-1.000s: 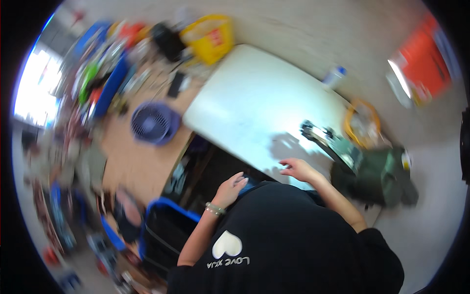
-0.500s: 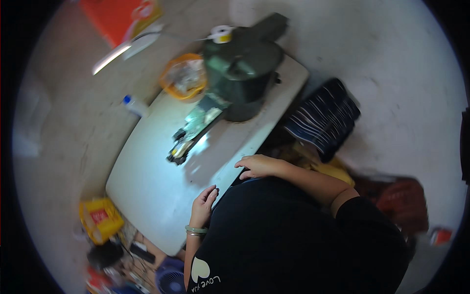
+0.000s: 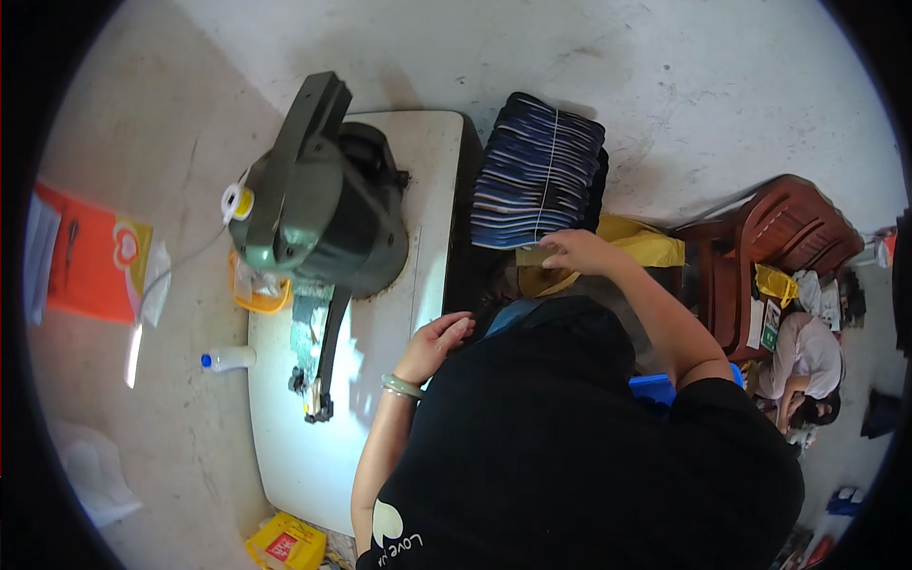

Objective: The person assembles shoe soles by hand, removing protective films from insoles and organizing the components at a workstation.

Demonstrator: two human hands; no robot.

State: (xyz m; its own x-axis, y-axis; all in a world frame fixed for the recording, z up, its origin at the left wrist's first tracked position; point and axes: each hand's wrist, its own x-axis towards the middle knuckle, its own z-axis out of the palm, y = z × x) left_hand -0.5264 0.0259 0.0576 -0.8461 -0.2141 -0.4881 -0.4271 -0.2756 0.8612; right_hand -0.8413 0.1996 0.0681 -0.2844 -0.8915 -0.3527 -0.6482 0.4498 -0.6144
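Note:
My right hand (image 3: pixel 575 255) reaches out, its fingers apart, by the lower end of a bundle of dark blue striped fabric pieces (image 3: pixel 537 180). A thin pale string runs around that bundle. Whether my fingertips touch it I cannot tell. Close to my body, at the table's right edge, my left hand (image 3: pixel 435 348) has its fingers curled together, and what they hold, if anything, is hidden. On the white table (image 3: pixel 323 484) stands a dark green sewing machine (image 3: pixel 328 214), with a white-and-yellow thread spool (image 3: pixel 237 203) at its side.
An orange basket (image 3: pixel 258 302) and a blue-capped bottle (image 3: pixel 228 358) are left of the machine. Beyond the bundle are yellow cloth or bags (image 3: pixel 641 249) and a red-brown plastic chair (image 3: pixel 798 228). Another person (image 3: pixel 806 361) is bent over at far right.
My view has turned to the right, bringing the bundle to the middle. My right hand has gone from the table edge to the bundle; the left stays near my body.

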